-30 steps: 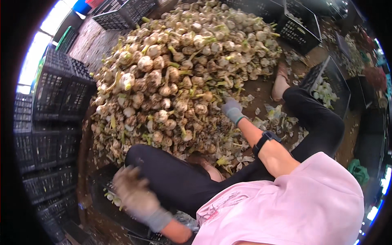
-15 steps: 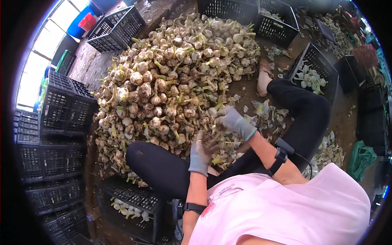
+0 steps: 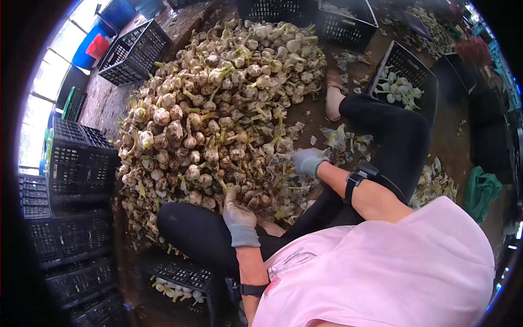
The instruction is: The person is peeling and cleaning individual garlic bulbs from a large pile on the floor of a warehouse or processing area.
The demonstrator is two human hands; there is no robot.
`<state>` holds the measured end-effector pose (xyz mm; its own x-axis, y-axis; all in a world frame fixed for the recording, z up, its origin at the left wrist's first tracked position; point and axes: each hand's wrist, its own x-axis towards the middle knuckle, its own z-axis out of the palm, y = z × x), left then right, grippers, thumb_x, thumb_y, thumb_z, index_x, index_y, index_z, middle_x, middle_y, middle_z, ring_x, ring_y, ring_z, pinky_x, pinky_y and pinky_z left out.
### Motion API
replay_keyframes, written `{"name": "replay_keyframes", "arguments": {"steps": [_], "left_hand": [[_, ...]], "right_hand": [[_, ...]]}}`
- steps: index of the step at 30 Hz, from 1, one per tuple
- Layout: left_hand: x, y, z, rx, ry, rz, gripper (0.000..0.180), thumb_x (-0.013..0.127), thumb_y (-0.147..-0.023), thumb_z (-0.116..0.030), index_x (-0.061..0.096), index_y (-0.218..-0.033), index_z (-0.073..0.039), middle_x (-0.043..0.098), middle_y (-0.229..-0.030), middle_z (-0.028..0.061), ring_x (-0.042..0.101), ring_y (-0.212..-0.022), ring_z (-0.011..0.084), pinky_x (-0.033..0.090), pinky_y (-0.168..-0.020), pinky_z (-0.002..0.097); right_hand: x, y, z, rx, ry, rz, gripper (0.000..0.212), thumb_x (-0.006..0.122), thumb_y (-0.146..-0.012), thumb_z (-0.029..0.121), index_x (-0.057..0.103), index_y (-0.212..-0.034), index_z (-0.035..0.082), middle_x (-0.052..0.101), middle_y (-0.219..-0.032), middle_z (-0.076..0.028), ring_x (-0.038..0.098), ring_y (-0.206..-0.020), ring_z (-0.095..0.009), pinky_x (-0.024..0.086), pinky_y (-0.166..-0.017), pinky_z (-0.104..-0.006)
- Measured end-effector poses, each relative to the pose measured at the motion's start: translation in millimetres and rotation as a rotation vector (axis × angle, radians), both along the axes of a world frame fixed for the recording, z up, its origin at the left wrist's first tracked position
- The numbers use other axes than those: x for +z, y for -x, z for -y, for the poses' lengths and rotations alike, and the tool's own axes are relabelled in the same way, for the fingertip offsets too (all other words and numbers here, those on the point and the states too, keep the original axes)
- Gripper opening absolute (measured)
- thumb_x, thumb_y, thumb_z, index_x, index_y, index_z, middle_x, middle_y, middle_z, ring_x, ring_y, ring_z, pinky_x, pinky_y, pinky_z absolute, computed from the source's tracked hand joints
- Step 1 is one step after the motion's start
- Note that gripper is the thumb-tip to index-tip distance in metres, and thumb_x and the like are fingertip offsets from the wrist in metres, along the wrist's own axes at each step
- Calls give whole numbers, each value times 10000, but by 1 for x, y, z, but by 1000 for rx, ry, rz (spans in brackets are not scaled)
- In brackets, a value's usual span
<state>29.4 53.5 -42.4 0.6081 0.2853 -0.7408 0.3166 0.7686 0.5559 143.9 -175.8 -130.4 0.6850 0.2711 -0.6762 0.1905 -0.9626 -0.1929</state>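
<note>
A large heap of dirt-streaked garlic bulbs point(image 3: 218, 109) with stems spreads in front of me. My left hand point(image 3: 239, 213), in a pale grey glove, reaches to the near edge of the heap. Its fingers are stretched out, and their tips are beside a garlic stem point(image 3: 222, 183); no bulb shows in its grasp. My right hand point(image 3: 309, 161), gloved too, hovers over loose garlic skins at the heap's right side. Motion smears its fingers, so whether it holds anything is unclear. Torn skins point(image 3: 294, 191) lie between my legs.
Black crates point(image 3: 81, 163) are stacked at the left. A crate by my left knee holds cleaned white garlic point(image 3: 177, 290); another at the upper right holds more trimmed bulbs point(image 3: 397, 90). A green bag point(image 3: 482, 191) lies far right. My bent legs flank the work area.
My left hand has moved left and forward from between my legs to the heap. My right hand has turned and shifted slightly. The whole view has shifted a little.
</note>
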Motion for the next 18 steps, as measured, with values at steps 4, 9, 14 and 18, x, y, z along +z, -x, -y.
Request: {"name": "replay_keyframes", "arguments": {"steps": [4, 9, 14, 18], "left_hand": [[-12, 4, -8, -22, 55, 24, 168, 564, -895, -224, 602, -993, -92, 617, -846, 46, 608, -721, 212, 484, -542, 317], [-34, -3, -6, -31, 7, -66, 220, 552, -906, -273, 596, -1021, -91, 607, -890, 49, 602, -723, 215, 517, -594, 332], [-11, -19, 16, -35, 63, -246, 405, 557, -889, -312, 504, -1237, -112, 621, -945, 49, 624, -807, 215, 518, -577, 362], [-32, -15, -15, -138, 366, -4, 334, 579, -880, -304, 559, -1151, -110, 641, -943, 96, 637, -732, 206, 425, -437, 246]], "right_hand": [[-26, 6, 15, -27, 67, -54, 238, 534, -835, 138, 696, -937, -4, 671, -969, -198, 662, -853, -349, 526, -707, -438], [-41, -9, 22, -122, 61, -119, 287, 609, -797, 229, 695, -955, 5, 656, -1009, -223, 644, -905, -350, 524, -770, -399], [50, -12, -56, 38, -675, -301, 538, 689, -756, 303, 593, -1215, 39, 627, -1135, -175, 626, -969, -281, 512, -807, -351], [73, -41, -72, -259, -867, -603, 544, 679, -795, 271, 537, -1269, 46, 530, -1284, -138, 571, -1082, -250, 482, -875, -351]]}}
